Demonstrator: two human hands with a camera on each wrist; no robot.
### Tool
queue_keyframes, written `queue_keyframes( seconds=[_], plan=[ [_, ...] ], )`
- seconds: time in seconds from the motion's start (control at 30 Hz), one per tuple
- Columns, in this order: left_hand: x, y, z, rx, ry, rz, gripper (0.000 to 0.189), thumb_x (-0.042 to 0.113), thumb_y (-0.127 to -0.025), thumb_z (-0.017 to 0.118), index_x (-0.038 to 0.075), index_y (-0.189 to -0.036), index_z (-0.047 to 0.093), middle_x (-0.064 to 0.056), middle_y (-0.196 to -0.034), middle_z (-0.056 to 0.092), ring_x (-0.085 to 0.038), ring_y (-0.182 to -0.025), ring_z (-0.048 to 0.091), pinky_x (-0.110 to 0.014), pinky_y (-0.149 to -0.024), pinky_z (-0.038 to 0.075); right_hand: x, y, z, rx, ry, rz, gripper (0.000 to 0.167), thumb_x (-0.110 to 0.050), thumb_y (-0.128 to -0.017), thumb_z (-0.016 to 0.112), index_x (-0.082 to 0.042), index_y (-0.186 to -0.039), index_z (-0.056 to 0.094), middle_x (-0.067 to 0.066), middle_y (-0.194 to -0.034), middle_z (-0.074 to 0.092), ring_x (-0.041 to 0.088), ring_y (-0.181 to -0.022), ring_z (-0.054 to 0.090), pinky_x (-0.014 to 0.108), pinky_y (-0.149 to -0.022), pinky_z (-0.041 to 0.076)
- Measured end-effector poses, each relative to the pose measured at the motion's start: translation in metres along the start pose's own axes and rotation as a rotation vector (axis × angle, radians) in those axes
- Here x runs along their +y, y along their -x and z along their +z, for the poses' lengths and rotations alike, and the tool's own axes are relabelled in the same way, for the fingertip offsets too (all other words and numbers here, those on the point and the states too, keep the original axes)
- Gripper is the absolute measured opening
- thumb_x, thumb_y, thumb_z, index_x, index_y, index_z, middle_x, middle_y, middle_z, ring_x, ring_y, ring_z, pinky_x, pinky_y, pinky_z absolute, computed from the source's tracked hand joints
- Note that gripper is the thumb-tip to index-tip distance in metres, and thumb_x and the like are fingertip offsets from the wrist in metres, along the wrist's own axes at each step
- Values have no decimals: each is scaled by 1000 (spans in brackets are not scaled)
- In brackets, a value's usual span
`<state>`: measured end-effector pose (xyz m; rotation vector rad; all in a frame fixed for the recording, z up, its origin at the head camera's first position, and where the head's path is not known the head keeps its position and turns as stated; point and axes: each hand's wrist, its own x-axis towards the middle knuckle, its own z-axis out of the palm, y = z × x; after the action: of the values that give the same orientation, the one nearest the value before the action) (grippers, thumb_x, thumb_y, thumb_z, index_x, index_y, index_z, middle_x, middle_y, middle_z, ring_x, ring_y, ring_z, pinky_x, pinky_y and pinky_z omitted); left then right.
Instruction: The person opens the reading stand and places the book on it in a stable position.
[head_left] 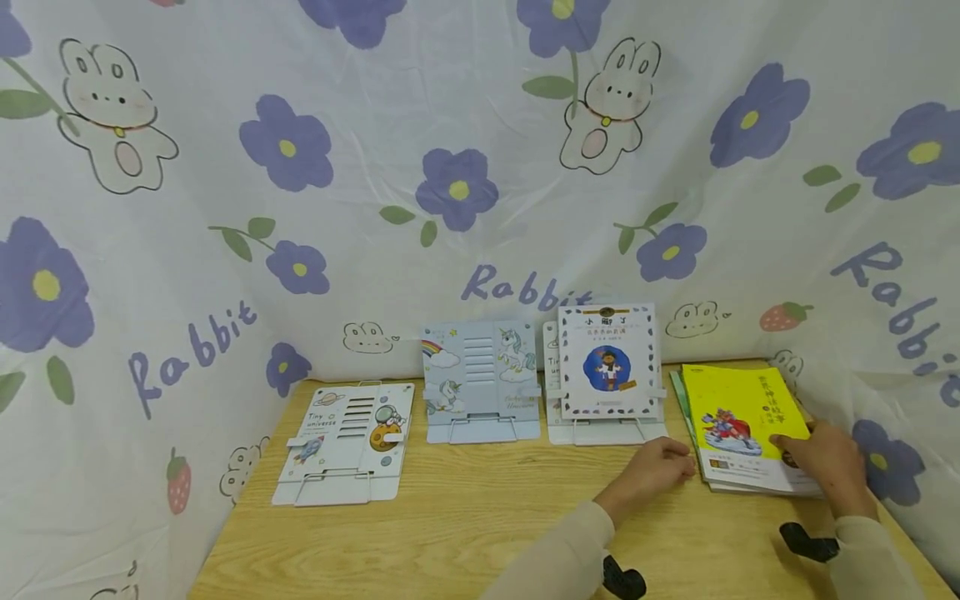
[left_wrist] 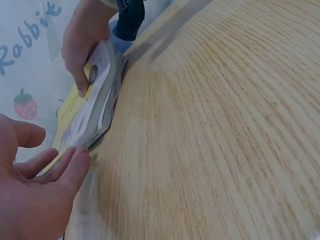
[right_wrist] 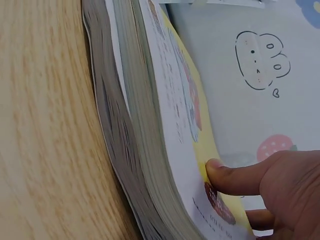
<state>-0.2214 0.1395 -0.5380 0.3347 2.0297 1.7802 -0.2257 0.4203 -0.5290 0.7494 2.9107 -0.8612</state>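
Yellow book [head_left: 750,425] lies on top of a small stack at the right end of the wooden table [head_left: 487,517], between the person's 2 hands. Right hand [head_left: 832,462] is on its right edge: thumb pressed flat on the cover near the lower right corner, other fingers round the edge, mostly hidden, so it grips there; cannot tell whether it also takes in what's underneath. Left hand [head_left: 652,471] sits just beside the stack's lower left corner, fingers loosely bent and slightly spread, holding nothing; contact with the stack unclear. Cover is bright yellow with dark characters down the upper right, a figure in a red cape at lower left, a white band along the bottom with small print, and a dark round badge by the thumb. Page edges look thick from the right wrist. A green-edged book [head_left: 682,400] peeks out below it on the left. Left of the stack, 3 stands: unicorn stand [head_left: 483,387] in the middle, planet stand [head_left: 345,442] leftmost, right-hand stand [head_left: 558,432] bearing a white book [head_left: 609,362] with a blue oval. Flowered cloth [head_left: 450,100] hangs behind.
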Motion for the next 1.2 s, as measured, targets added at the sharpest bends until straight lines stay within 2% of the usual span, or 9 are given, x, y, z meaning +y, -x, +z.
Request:
queue_keyframes(
  seconds=[0.1,0.2,0.37,0.47,0.63,0.8,0.9,1.07,1.2],
  plan=[
    [-1,-1,1,9,-60,0,26,14,-103,65,3,-125,70,2,-103,72,-6,-90,66,-23,-82,57,-2,3,0,-28,-14,2,78,-31,-97,73,28,-134,40,37,-108,55,45,-95,51,54,-83,48],
    [-1,-1,0,8,-97,3,29,15,-101,66,4,-128,69,2,-107,72,-3,-88,63,-22,-82,55,-3,6,-1,-49,-67,-20,72,-30,-99,70,28,-132,41,37,-106,60,45,-95,54,54,-82,48],
    [0,1,-2,2,-73,-17,31,15,-101,66,5,-131,68,1,-107,72,-5,-89,64,-26,-84,57,-3,6,-2,-80,-171,-67,58,-26,-103,61,24,-128,46,28,-92,69,34,-85,66,38,-71,47],
    [1,2,-3,-5,-64,-18,32,16,-101,66,6,-132,67,2,-109,72,-5,-91,64,-27,-86,57,-3,6,-1,-68,-203,-66,58,-25,-104,58,24,-132,44,27,-94,69,30,-83,68,33,-67,45],
    [1,2,-4,-27,-67,-7,33,17,-103,66,7,-134,66,1,-117,70,-6,-95,66,-27,-89,58,-3,8,2,-41,-232,-30,71,-29,-106,55,25,-145,29,39,-118,58,44,-100,63,49,-82,49],
    [0,1,-6,-26,-65,2,31,17,-104,65,7,-133,66,0,-117,70,-6,-96,65,-27,-90,58,-4,10,6,-28,-272,6,80,-37,-108,52,21,-153,20,43,-137,43,52,-115,51,62,-97,43],
    [-1,0,-7,-2,-65,-3,29,17,-103,65,8,-131,67,0,-113,69,-5,-93,63,-27,-87,56,-5,12,8,-10,-297,-5,78,-38,-108,52,18,-154,21,41,-133,48,45,-108,59,52,-88,49],
    [0,-2,-8,35,-44,-9,27,13,-103,65,8,-129,68,3,-108,67,-6,-91,62,-27,-86,56,-5,18,9,21,-339,-41,70,-34,-109,52,14,-153,27,29,-110,66,20,-79,69,27,-66,49],
    [0,-5,-9,49,21,2,26,9,-104,63,5,-130,68,2,-109,66,-8,-95,63,-32,-92,60,-6,24,8,43,-384,-73,68,-36,-110,52,12,-153,29,17,-98,70,12,-71,65,24,-61,49]
  ],
)
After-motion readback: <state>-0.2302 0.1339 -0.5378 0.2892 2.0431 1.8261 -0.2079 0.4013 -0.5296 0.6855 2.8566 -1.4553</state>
